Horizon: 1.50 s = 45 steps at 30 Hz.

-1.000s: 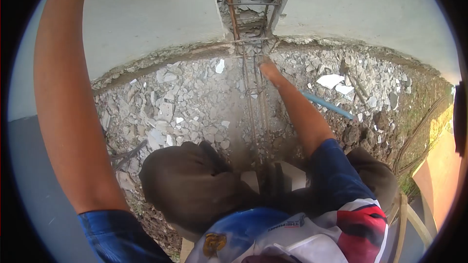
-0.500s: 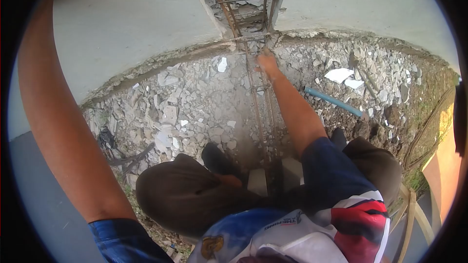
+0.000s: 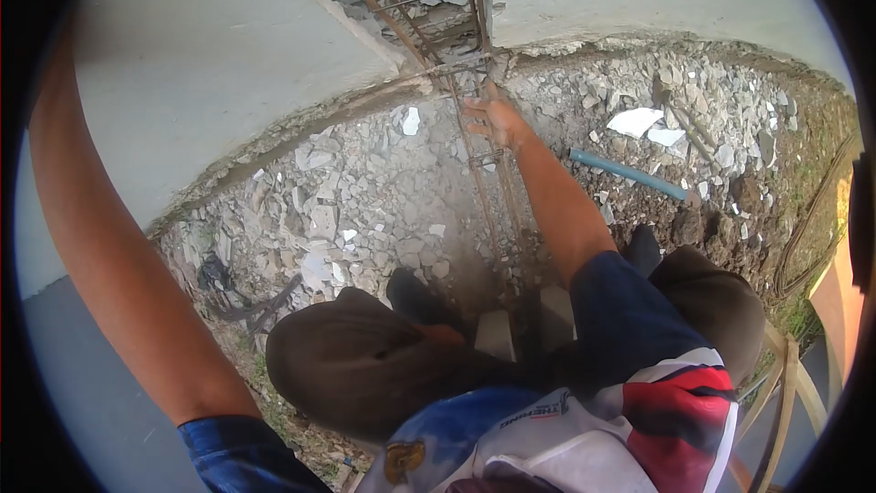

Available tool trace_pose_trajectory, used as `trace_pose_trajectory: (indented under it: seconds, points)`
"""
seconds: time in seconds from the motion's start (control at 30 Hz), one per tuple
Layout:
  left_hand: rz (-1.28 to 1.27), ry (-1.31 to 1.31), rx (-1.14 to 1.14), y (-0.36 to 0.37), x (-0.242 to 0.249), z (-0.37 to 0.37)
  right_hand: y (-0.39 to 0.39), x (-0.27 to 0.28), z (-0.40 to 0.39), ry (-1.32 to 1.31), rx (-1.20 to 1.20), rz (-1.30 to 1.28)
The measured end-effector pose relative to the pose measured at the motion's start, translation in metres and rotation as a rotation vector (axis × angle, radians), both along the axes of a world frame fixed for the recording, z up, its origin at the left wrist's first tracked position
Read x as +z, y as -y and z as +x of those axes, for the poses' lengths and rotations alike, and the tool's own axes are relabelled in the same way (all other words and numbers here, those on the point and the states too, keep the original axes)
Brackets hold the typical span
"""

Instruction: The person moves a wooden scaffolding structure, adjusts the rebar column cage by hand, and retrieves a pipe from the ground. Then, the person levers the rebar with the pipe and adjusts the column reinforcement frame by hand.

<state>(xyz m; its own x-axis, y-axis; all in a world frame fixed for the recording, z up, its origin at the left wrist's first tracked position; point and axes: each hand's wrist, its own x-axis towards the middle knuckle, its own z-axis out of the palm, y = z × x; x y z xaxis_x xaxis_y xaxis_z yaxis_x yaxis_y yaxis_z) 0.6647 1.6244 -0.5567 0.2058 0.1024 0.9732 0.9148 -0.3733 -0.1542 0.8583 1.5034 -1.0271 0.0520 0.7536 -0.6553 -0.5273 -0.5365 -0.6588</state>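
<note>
My right hand (image 3: 495,120) is at the foot of the wall gap, beside the thin rusty rebar (image 3: 478,175) that runs down over the rubble. Its fingers are spread and point left toward the bars, with nothing visible held; whether they touch the bars is unclear. Above it, more rebar with cross ties (image 3: 427,0) stands in the gap, with broken masonry behind. My left arm reaches up along the left side against the pale wall (image 3: 237,46), and its hand is hidden beyond the dark edge of the view.
Grey rubble (image 3: 365,192) covers the ground between the wall and my legs. A blue-green pipe (image 3: 630,175) lies to the right, near white fragments (image 3: 635,121). Bent wooden strips (image 3: 777,411) and an orange sheet (image 3: 832,297) are at the lower right.
The view has shifted and tilted slightly. My right hand's fingers look more spread toward the left, beside the bars. My left arm remains raised.
</note>
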Motion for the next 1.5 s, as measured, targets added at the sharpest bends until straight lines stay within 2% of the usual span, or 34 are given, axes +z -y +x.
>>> trace_pose_trajectory:
  seconds: [0.13, 0.23, 0.3, 0.4, 0.5, 0.6, 0.8, 0.83, 0.9, 1.07, 1.1, 1.13, 1.17, 1.2, 1.23, 1.33, 1.4, 1.43, 1.5]
  points:
    - [-0.013, -0.016, 0.012, 0.009, 0.01, 0.003, -0.006, -0.02, 0.01, -0.108, 0.026, 0.076]
    - [-0.093, 0.004, -0.091, 0.018, 0.01, 0.004, -0.001, -0.039, 0.014, -0.11, 0.073, 0.135]
    - [-0.073, 0.021, -0.079, 0.017, 0.007, 0.006, 0.001, -0.028, 0.015, -0.086, 0.111, 0.124]
    - [-0.082, 0.028, -0.077, 0.018, 0.009, 0.008, -0.005, -0.011, 0.004, 0.006, 0.043, 0.029]
    - [-0.101, 0.032, -0.084, 0.015, 0.017, 0.005, -0.005, -0.013, 0.009, -0.075, 0.096, 0.069]
    - [-0.077, -0.002, -0.072, 0.009, 0.015, -0.004, -0.008, -0.013, 0.004, -0.019, 0.055, 0.044]
    - [-0.067, -0.024, -0.068, 0.003, 0.017, -0.009, 0.002, -0.032, 0.013, -0.087, 0.026, 0.173]
    - [-0.073, -0.035, -0.077, 0.006, 0.016, -0.01, 0.002, -0.034, 0.01, -0.066, 0.019, 0.118]
    - [0.026, -0.07, -0.059, 0.011, 0.014, -0.011, -0.004, -0.016, 0.005, -0.017, -0.007, 0.024]
    - [0.367, -0.167, -0.065, 0.015, 0.008, -0.006, 0.0, -0.025, 0.009, -0.112, -0.019, 0.041]
    - [0.18, -0.239, -0.443, 0.051, -0.018, 0.014, -0.001, -0.023, 0.012, -0.11, -0.008, 0.039]
    - [-0.338, -0.197, -0.836, 0.073, -0.057, 0.026, -0.004, -0.021, 0.013, -0.103, -0.016, 0.042]
    - [-0.816, -0.157, -0.711, 0.095, -0.09, 0.038, -0.003, -0.02, 0.012, -0.096, -0.022, 0.034]
    - [-0.899, -0.177, -0.603, 0.096, -0.113, 0.049, -0.001, -0.019, 0.011, -0.086, -0.018, 0.021]
    - [-0.978, -0.196, -0.494, 0.089, -0.132, 0.056, 0.0, -0.019, 0.01, -0.087, -0.017, 0.012]
    - [-1.086, -0.36, -0.408, 0.064, -0.168, 0.065, -0.002, -0.018, 0.009, -0.113, -0.034, 0.014]
    - [-1.152, -0.386, -0.319, 0.051, -0.182, 0.078, -0.001, -0.02, 0.012, -0.159, -0.059, 0.031]
    - [-1.065, -0.392, -0.333, 0.045, -0.189, 0.08, 0.001, -0.023, 0.013, -0.165, -0.068, 0.026]
    - [-1.239, -0.323, -0.311, 0.043, -0.179, 0.084, 0.0, -0.026, 0.013, -0.178, -0.077, 0.023]
